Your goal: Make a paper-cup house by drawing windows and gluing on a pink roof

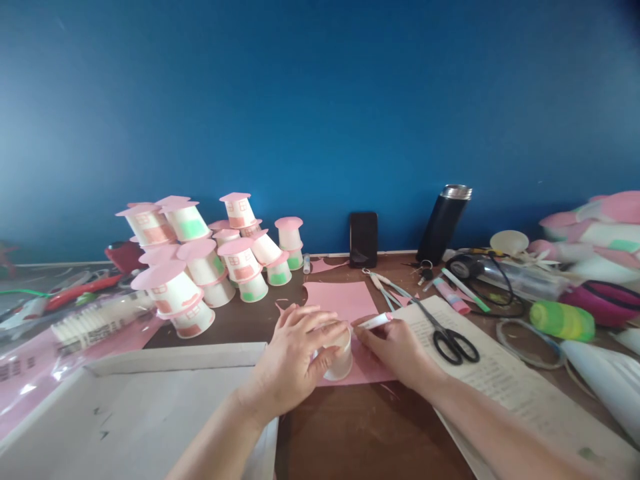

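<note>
My left hand (300, 343) is closed around a small white paper cup (342, 365), its fingers across the top and the thumb on the near side. The cup rests on a sheet of pink paper (345, 297). Between the fingers of my right hand (400, 350) is a white marker (376, 321), its tip end close to the cup's right side. Whether the tip touches the cup or paper I cannot tell. Black-handled scissors (454, 345) lie to the right of this hand, on a written paper sheet (493, 393).
Stacked paper cups with pink paper tops (173, 290) stand at the back left, beyond a white shallow box (165, 413). A black phone (363, 240) and black flask (444, 223) stand by the blue wall. Pink-and-white cups (605, 230) and a yellow-green bottle (563, 321) are at right.
</note>
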`<state>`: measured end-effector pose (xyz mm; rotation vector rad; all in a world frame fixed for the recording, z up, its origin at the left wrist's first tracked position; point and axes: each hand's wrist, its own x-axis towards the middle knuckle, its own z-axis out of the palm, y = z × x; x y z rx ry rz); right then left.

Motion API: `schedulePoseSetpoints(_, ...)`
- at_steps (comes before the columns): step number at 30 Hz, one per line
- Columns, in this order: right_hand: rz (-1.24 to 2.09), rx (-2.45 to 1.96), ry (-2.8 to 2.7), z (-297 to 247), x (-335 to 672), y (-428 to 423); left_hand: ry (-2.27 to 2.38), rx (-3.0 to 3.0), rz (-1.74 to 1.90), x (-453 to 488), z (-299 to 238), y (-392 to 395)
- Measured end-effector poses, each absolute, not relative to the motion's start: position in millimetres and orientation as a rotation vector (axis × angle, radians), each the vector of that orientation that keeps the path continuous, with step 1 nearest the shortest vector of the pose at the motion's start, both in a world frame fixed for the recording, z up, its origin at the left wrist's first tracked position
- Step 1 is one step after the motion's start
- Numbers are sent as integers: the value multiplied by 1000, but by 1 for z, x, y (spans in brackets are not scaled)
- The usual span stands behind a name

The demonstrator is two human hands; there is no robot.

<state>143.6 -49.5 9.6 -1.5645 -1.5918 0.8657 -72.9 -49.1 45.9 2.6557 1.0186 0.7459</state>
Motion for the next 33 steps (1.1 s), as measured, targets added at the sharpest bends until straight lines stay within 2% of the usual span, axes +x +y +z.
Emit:
schedulePoseSetpoints(15,1239,-1532,-1295,14,147,-34,1021,2668,772,-74,43,-48)
schedulePoseSetpoints(33,1376,-1435,-1266,22,133,-19,1033,2678,780,-74,41,-47)
